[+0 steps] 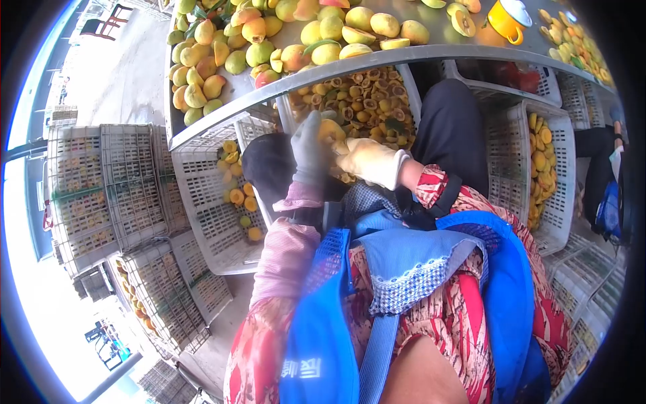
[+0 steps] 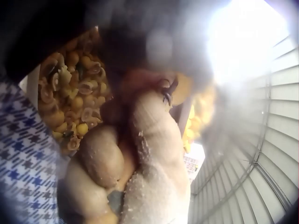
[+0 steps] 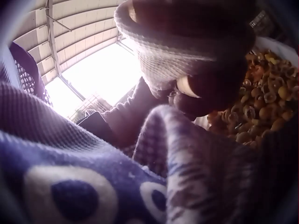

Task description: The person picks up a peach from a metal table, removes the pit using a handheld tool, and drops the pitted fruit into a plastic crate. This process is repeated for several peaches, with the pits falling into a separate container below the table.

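Observation:
My left hand (image 1: 311,145), in a grey glove, holds a yellow peach (image 1: 331,131) between my knees. The right hand (image 1: 370,160), in a cream glove, meets it from the other side, fingers curled. In the left wrist view a small dark curved blade (image 2: 169,92) sticks out at the right glove's fingertips, right against the peach; its handle is mostly hidden in the fist. The left hand shows there as a dark blur. Below both hands stands a crate of pitted scraps and cut peaches (image 1: 367,101). The right wrist view shows mainly the glove's cuff (image 3: 173,56).
Ahead, a metal table edge (image 1: 323,71) bears many whole peaches (image 1: 259,52) and a yellow mug (image 1: 506,23). A white crate (image 1: 212,222) with peach halves stands left, another crate (image 1: 562,182) with halves right. Stacked crates (image 1: 108,195) rise farther left.

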Demonstrator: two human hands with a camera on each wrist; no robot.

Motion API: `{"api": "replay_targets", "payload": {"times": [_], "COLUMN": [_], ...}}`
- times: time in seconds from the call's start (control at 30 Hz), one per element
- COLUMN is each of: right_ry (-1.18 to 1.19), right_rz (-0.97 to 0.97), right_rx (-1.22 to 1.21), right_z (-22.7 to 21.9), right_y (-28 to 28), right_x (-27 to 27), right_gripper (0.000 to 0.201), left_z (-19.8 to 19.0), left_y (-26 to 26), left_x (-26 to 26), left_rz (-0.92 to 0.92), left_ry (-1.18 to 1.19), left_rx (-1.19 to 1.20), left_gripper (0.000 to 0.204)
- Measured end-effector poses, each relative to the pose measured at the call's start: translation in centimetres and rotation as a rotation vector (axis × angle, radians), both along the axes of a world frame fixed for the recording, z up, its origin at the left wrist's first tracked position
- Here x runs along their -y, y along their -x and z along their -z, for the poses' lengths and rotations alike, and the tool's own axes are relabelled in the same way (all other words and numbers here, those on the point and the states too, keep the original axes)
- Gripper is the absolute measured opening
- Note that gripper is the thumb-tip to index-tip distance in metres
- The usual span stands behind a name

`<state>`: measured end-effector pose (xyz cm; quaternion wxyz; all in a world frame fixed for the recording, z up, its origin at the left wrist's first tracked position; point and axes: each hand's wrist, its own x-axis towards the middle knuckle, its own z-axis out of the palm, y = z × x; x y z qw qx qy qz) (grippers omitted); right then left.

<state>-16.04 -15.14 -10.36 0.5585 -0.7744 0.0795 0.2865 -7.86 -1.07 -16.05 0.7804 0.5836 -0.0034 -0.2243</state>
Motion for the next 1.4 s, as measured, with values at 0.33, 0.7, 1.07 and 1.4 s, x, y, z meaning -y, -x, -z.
{"api": "replay_targets", "payload": {"times": [0.33,0.7,1.07,1.4], "right_ry": [-0.807,0.516,0.585,0.640], "right_rz": [0.376,-0.077,0.148,-0.301], "right_rx": [-0.589,0.226,0.208,-0.104], "right_z": [-1.6,1.6,4.3,6.2], "right_y": [-0.3,-0.4,-1.4,0.0], "right_x": [-1.2,0.1,-0.3,1.6], "right_gripper": [0.026,0.031,0.043,0.042], "left_z": [1.5,4.0,2.4,-12.5], "left_y": [-0.5,0.2,-0.3,-4.3], "left_x": [0.2,2.3,0.9,-11.2], "left_rz": [-0.112,-0.087,-0.156,-0.662], "left_ry": [0.082,0.176,-0.336,-0.307], "left_rx": [-0.163,-0.046,0.514,0.399], "left_gripper": [0.028,0.021,0.052,0.030]}}
